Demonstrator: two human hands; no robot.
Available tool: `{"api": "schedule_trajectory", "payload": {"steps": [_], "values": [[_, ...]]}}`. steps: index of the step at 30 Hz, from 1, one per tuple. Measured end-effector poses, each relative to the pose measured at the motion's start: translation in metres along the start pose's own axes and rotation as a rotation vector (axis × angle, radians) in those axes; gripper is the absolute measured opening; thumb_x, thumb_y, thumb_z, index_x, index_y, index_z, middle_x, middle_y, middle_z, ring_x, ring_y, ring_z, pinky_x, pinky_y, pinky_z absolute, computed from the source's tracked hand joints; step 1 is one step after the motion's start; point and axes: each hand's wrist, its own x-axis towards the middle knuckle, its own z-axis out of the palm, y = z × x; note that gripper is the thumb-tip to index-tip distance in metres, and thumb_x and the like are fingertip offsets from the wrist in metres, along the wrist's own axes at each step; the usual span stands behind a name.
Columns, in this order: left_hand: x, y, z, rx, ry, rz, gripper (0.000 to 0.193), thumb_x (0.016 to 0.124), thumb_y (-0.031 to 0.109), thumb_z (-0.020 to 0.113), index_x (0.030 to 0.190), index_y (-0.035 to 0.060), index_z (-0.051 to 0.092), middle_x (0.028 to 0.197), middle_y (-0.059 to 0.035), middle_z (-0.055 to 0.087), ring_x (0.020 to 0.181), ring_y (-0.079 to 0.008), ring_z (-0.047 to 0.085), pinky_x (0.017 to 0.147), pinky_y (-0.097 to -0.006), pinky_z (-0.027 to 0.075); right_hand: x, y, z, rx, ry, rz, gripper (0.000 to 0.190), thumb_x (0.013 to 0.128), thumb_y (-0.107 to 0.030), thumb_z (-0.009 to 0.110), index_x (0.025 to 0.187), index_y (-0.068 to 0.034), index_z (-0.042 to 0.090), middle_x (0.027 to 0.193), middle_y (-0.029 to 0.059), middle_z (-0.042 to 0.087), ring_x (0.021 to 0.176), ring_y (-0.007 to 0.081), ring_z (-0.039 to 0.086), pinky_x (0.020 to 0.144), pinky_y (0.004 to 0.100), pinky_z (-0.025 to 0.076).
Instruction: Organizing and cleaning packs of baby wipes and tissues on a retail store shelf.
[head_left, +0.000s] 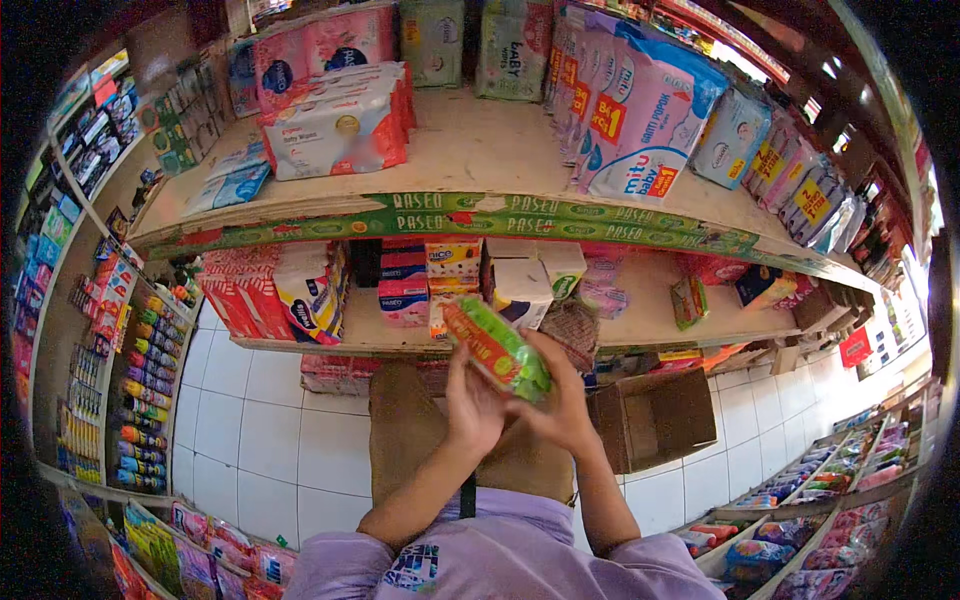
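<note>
A soft green and orange plastic packet (495, 349) is tilted between my two hands, above my lap. My left hand (474, 401) supports it along its lower left side, thumb up against it. The fingers of my right hand (559, 390) wrap around its right side. The packet bears writing and looks slightly blurred. Beyond it, the lower wooden shelf (645, 330) holds a similar green and orange packet (688, 301) on the right. White tissue boxes (519, 289) stand just past my hands, beside a brown patterned item (571, 330) whose kind I cannot tell.
Baby wipe packs (337, 131) and pink wipe packs (637, 112) stand on the upper shelf (480, 142). An open cardboard box (660, 420) sits on the tiled floor (270, 435) to my right. Stocked racks (142, 397) flank me on the left and behind.
</note>
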Motion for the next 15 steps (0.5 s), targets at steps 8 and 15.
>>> {"api": "schedule_trajectory", "payload": {"steps": [8,15], "values": [[-0.034,0.023,0.013,0.178,-0.234,0.245,0.067,0.090,0.032,0.052,0.145,0.0295,0.015,0.142,-0.0097,0.030,0.122,-0.0285,0.041,0.100,-0.0488,0.034,0.018,-0.014,-0.004,0.377,0.287,0.129,0.061,0.077,-0.015,0.063,0.132,0.000,0.038,0.123,0.0129,0.050,0.113,0.0218,0.049,0.099,0.0334,0.038],[-0.026,0.057,0.013,0.613,-0.147,0.313,0.081,0.081,0.019,0.070,0.143,0.0066,0.018,0.136,-0.0105,0.036,0.125,-0.0183,0.038,0.103,-0.0329,0.033,0.032,-0.038,-0.002,0.935,0.289,0.412,0.062,0.084,-0.017,0.053,0.138,0.000,0.029,0.130,0.0135,0.044,0.117,0.0209,0.046,0.099,0.0337,0.038]]}}
